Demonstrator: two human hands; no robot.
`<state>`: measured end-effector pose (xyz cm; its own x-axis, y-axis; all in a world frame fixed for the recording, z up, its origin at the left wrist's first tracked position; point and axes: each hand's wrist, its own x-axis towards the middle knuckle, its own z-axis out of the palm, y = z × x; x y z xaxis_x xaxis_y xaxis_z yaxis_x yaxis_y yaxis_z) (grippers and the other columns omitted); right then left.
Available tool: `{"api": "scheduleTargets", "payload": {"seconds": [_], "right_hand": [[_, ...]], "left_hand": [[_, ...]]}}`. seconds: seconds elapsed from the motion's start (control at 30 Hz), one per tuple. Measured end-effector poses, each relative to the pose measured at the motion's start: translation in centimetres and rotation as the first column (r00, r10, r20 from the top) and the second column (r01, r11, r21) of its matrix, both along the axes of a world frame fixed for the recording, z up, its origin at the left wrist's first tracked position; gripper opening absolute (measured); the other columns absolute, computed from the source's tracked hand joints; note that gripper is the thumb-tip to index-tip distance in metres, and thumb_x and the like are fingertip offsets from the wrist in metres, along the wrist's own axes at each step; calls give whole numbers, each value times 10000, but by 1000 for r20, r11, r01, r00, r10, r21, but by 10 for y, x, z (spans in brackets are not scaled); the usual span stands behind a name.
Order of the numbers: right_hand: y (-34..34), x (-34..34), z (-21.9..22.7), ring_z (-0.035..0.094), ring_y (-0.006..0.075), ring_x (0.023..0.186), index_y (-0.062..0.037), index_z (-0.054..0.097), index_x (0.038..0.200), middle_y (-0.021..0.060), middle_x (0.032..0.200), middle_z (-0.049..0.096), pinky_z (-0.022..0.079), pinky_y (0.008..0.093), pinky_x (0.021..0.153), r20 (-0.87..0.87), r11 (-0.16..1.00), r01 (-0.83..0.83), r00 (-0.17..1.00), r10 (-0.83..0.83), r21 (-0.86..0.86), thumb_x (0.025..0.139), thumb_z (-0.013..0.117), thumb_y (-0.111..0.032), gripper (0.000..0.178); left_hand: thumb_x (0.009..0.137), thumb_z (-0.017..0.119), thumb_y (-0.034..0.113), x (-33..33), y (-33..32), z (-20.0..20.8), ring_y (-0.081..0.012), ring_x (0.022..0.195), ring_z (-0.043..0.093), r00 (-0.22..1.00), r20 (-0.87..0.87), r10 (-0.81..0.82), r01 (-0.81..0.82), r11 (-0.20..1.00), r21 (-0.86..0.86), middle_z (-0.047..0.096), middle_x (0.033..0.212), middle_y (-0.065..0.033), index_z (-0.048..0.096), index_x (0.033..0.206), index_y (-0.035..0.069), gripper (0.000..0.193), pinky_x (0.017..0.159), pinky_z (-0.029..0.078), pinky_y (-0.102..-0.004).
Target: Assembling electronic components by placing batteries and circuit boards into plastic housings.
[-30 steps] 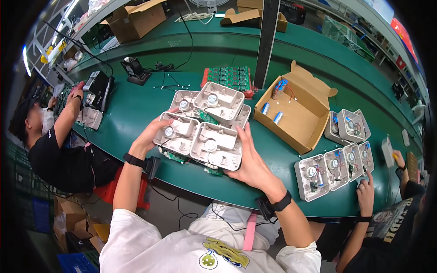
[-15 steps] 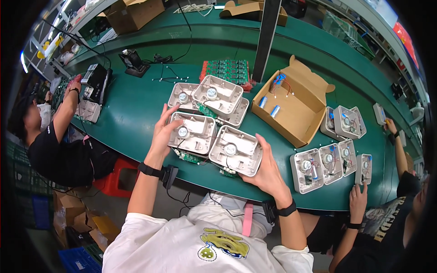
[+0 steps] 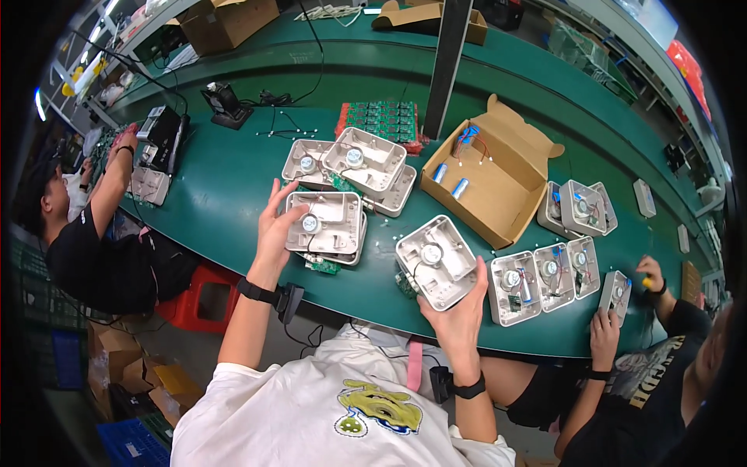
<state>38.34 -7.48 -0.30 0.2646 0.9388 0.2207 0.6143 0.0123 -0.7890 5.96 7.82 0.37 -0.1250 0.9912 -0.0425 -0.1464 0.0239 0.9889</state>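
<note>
The upper white casing (image 3: 447,272) at the near left of the cardboard box (image 3: 506,183) was in the right hand (image 3: 459,315), its grip pinching a corner between thumb and fingers. Half a second earlier it had sat close beside the second casing (image 3: 334,214); now bare counter (image 3: 377,280) parted them, leaving each free to be handled alone. The left hand (image 3: 272,233) stayed at that second casing, left of the box, fingers spread at its edge (whether they pinched, I couldn't tell). Right of the box, a co-worker's hand (image 3: 604,335) touched a narrow-looking casing (image 3: 615,296).
</note>
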Motion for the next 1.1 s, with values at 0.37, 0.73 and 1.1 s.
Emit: {"api": "scheduleTargets", "payload": {"seconds": [0.37,0.73,1.1], "right_hand": [[-27,21,62,613,407,1239,19,445,1517,266,1401,563,503,490,1051,221,995,58,973,-75,81,803,919,-166,876],[80,12,75,714,311,720,29,724,1005,167,913,730,561,392,679,391,974,-226,895,217,-25,937,770,-81,138],[52,35,76,740,168,746,75,705,1099,155,976,785,559,272,627,-598,996,-80,797,87,38,1039,659,-24,125]], "left_hand": [[925,748,1,6,-78,58,-322,1276,612,495,-461,736,-199,613,765,610,1383,-160,702,1230,7,309,1093,484,-391],[768,769,-87,142,-87,22,-366,1050,687,696,-718,-4,460,771,441,625,1216,-168,698,1136,-7,383,900,585,-453],[795,728,-96,138,-48,18,-370,1012,686,674,-738,-40,587,636,501,634,1155,-164,697,1212,-19,426,862,579,-451]]}}
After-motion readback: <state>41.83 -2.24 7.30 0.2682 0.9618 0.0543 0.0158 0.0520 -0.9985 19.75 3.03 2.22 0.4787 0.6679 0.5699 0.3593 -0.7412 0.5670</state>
